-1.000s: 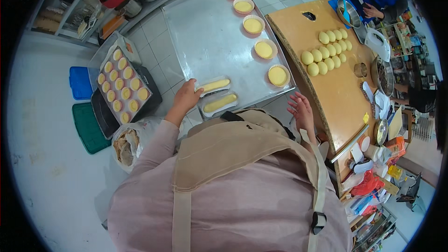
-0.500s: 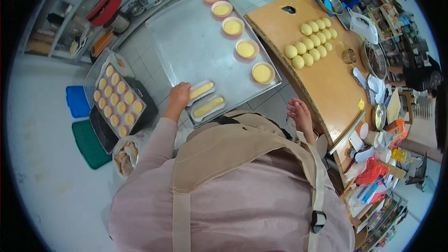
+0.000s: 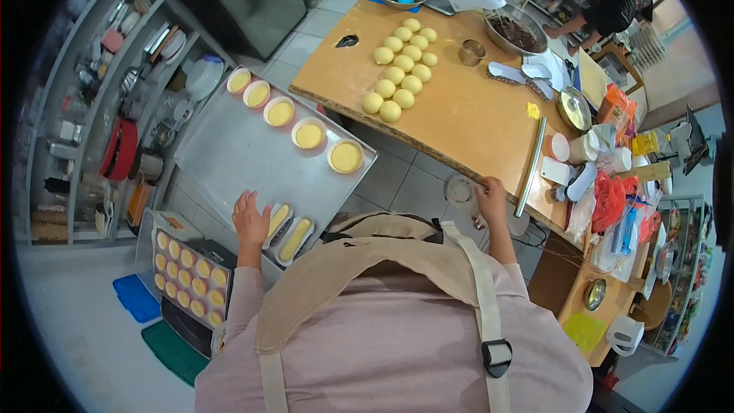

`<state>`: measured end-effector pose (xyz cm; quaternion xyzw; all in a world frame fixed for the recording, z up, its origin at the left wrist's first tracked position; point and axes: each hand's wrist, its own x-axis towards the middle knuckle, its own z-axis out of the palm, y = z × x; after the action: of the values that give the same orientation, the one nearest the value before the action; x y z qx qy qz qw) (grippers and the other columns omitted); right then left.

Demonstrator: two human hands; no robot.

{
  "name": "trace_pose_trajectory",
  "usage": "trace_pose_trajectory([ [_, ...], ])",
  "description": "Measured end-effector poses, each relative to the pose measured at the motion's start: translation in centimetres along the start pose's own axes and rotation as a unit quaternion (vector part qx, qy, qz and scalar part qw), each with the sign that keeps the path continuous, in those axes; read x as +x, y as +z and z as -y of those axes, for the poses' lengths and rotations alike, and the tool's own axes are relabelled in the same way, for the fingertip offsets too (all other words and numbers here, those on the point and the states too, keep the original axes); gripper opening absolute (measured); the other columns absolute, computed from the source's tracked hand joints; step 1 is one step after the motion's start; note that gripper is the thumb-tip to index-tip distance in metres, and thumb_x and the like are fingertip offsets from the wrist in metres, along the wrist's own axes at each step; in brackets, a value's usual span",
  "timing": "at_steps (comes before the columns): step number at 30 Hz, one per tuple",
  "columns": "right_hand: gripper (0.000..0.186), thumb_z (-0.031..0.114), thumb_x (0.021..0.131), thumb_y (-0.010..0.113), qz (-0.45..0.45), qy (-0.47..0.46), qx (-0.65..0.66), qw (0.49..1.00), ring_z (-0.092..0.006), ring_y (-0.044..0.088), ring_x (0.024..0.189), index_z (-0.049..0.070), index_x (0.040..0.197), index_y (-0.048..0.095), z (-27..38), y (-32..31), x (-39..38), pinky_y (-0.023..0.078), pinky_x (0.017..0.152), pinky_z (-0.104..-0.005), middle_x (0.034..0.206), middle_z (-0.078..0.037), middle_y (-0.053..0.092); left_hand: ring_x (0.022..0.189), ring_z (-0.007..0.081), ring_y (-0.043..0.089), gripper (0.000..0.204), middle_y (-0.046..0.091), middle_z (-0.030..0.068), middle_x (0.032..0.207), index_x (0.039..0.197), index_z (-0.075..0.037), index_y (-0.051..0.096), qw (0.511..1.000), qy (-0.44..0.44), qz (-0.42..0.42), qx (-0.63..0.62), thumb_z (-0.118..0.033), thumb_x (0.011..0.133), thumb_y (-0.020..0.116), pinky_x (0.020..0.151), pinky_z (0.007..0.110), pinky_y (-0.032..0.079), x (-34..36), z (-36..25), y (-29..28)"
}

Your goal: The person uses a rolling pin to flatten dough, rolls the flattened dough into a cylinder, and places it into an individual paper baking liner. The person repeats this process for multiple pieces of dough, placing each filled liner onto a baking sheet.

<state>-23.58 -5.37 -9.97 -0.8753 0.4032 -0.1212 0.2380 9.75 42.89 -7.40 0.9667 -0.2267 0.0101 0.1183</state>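
The person's left hand (image 3: 251,223), fingers loosely spread and nothing seen in its grasp, is at the near-left edge of a metal tray (image 3: 241,157), just beside two long dough pieces (image 3: 295,240) in paper liners, while five dough cups (image 3: 345,156) line its far side. The right hand (image 3: 491,197) is part-curled at the wooden table (image 3: 459,157)'s edge, its grip impossible to tell. A careless sideways brush by the left fingers could dent the nearer soft-looking dough, or a bump tilt the tray, whose support is hidden from here.
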Motion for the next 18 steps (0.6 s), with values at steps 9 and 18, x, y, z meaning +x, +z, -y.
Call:
trace_pose_trajectory([
  [9, 0.051, 0.017, 0.079, 0.069, -0.076, 0.162, -0.083, 0.980, -0.0430, 0.051, 0.109, 0.010, 0.127, 0.054, -8.0, -5.5, 1.8, 0.044, 0.094, -0.0485, 0.124, -0.022, 0.049, 0.136, 0.0413, 0.026, 0.061, 0.029, 0.0202, 0.148, 0.135, -0.012, 0.048, 0.981, 0.117, -0.112, -0.110, -0.017, 0.079, 0.073, 0.110, 0.054, 0.025, 2.9, -16.8, 0.4],
  [18, 0.072, 0.008, 0.082, 0.058, -0.088, 0.212, 0.044, 0.972, -0.0474, 0.054, 0.111, 0.002, 0.145, 0.023, -12.1, -4.9, 3.3, 0.045, 0.093, -0.0488, 0.130, -0.032, 0.045, 0.135, 0.0449, 0.028, 0.058, 0.032, 0.0241, 0.145, 0.131, -0.015, 0.052, 0.966, 0.235, -0.061, -0.094, -0.016, 0.077, 0.073, 0.110, 0.053, 0.028, 9.9, -26.5, 2.9],
])
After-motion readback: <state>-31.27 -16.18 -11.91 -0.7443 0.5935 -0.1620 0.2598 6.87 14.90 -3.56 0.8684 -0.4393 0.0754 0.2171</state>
